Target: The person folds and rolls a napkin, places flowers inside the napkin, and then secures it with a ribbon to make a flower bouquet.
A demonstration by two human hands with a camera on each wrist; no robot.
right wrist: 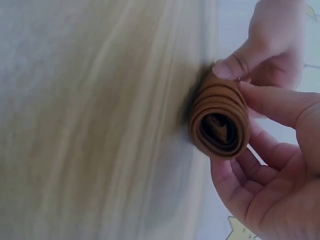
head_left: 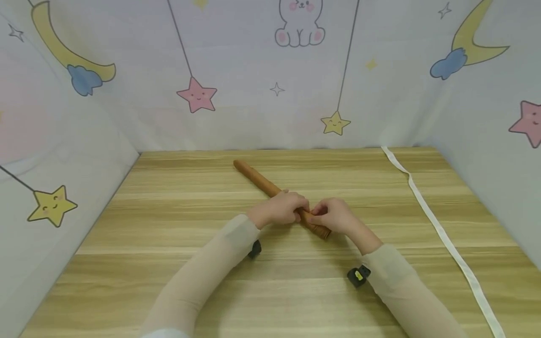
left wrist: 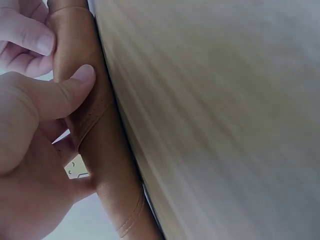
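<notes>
A long brown roll of smooth, stitched cloth lies slantwise on the table, its far end up and to the left. My left hand holds it near its lower end, and in the left wrist view the left thumb presses on its side above a slanting stitched edge. Beside it my right hand pinches the roll close to the near end. In the right wrist view that rolled end faces the camera with several coiled layers, and the right hand's fingers reach under it.
The roll lies on a wood-grain table. Along the right side a white strip runs from the back edge to the front. Pale curtains printed with stars and moons stand behind and at both sides.
</notes>
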